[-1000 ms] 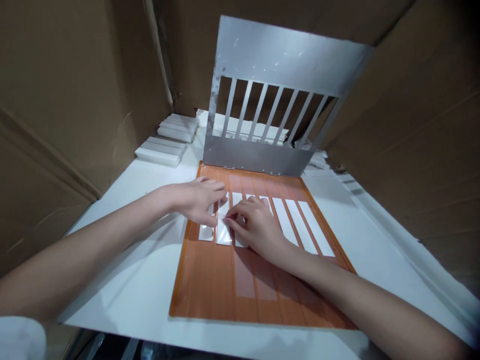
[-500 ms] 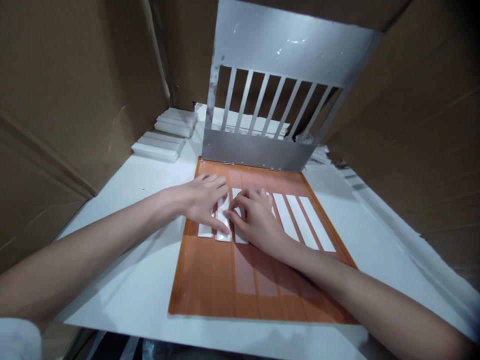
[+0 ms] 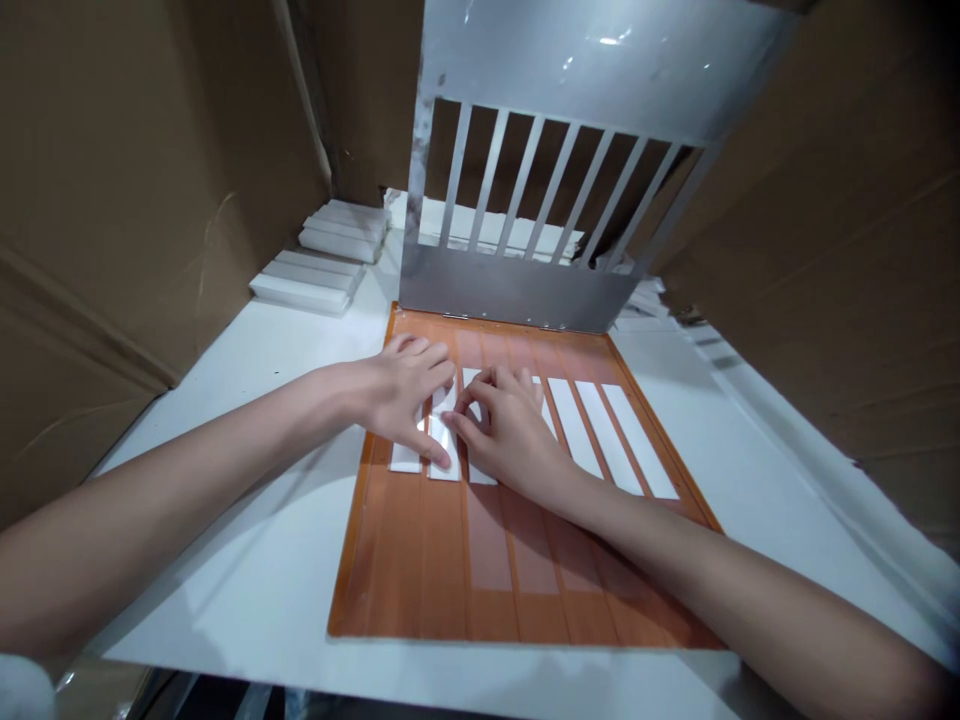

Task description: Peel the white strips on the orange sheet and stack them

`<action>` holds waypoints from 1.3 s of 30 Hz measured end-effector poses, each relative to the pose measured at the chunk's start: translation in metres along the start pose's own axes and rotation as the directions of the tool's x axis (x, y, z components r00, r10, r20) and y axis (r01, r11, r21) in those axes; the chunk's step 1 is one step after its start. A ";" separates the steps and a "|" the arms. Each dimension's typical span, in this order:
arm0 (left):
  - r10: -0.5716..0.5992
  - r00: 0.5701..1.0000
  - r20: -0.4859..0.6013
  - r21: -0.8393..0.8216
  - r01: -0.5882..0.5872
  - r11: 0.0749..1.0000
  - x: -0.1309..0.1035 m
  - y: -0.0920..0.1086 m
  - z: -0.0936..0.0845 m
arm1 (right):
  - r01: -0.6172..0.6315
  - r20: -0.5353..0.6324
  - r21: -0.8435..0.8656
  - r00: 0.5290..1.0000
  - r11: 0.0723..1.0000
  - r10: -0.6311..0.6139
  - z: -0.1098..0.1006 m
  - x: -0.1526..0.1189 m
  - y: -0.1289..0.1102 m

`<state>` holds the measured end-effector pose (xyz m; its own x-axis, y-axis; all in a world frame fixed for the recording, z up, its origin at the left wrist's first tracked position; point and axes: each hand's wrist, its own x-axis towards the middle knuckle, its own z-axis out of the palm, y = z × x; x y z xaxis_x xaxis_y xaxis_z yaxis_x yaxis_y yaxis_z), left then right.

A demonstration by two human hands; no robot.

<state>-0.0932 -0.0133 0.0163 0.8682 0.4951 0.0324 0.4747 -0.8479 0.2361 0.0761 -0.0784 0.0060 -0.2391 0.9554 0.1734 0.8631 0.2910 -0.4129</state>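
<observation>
Several white strips (image 3: 636, 440) lie side by side in the grooves of an orange board (image 3: 397, 590). My left hand (image 3: 409, 395) rests with its fingers apart over the two leftmost strips, its thumb on the second strip (image 3: 444, 462). Right beside it, my right hand (image 3: 510, 430) has thumb and index finger brought together at that strip's right side; anything between the fingertips is too small to make out. The right hand partly covers the strips in the middle. A slotted metal plate (image 3: 517, 285) stands raised at the board's back edge.
Two stacks of white strips (image 3: 304, 285) sit at the back left of the white table (image 3: 247, 560). More white pieces (image 3: 646, 298) lie behind the metal plate at the right. Cardboard walls (image 3: 97, 200) enclose the table at the left, back and right.
The view has shifted slightly, so the plate and board appear a little higher and larger. Both hands stay at nearly the same spots on the strips.
</observation>
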 end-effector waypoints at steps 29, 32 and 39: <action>-0.030 0.999 0.020 -0.027 0.031 0.999 0.000 -0.003 0.001 | -0.011 0.021 0.014 1.000 1.000 0.011 0.000 0.001 0.000; -0.025 1.000 0.014 -0.022 0.025 0.999 0.000 -0.003 0.000 | -0.011 0.016 0.015 1.000 1.000 0.011 0.000 0.001 0.000; -0.019 1.000 0.022 -0.021 0.020 1.000 0.000 -0.004 0.001 | -0.016 0.023 0.022 1.000 1.000 0.015 0.000 0.001 0.000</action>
<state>-0.0949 -0.0102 0.0143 0.8620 0.5069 0.0061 0.4886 -0.8339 0.2566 0.0754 -0.0774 0.0065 -0.2360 0.9607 0.1463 0.8568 0.2767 -0.4351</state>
